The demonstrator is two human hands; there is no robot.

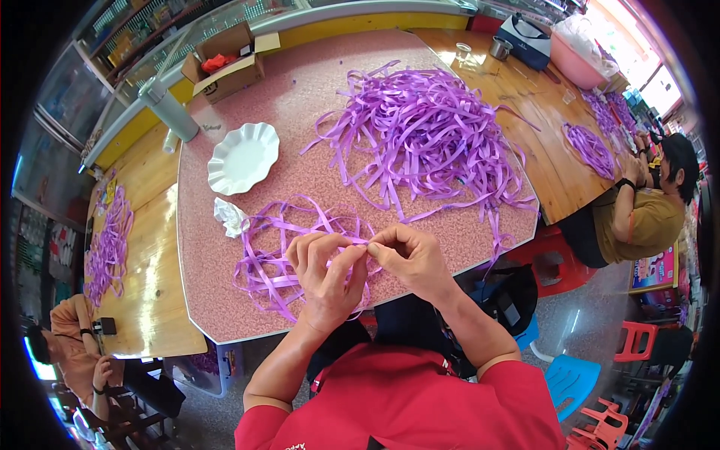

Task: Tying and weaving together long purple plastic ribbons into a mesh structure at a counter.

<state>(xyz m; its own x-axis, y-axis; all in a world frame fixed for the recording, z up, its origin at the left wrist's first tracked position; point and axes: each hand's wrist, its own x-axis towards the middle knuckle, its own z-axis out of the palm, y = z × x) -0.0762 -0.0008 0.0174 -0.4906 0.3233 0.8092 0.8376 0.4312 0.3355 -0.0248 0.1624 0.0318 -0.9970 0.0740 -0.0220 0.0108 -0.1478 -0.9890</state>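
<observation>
My left hand (pixel 328 279) and my right hand (pixel 414 262) meet fingertip to fingertip above the near edge of a pink speckled table (pixel 225 315). Both are closed in a pinch on a purple ribbon strap (pixel 358 241), and the fingers cover the exact spot they grip. Under and left of my left hand lies a loose tangle of purple straps (pixel 262 262). Farther off, to the right, rises a big heap of the same purple straps (pixel 427 142), with some ends trailing to the table's right edge.
A white scalloped dish (pixel 244 159), crumpled white tissue (pixel 229 217), grey-green bottle (pixel 169 109) and open cardboard box (pixel 232 64) stand at the left and far left. One person (pixel 637 195) sits at the right wooden table, another (pixel 79 337) at the left one; purple straps lie on both tables.
</observation>
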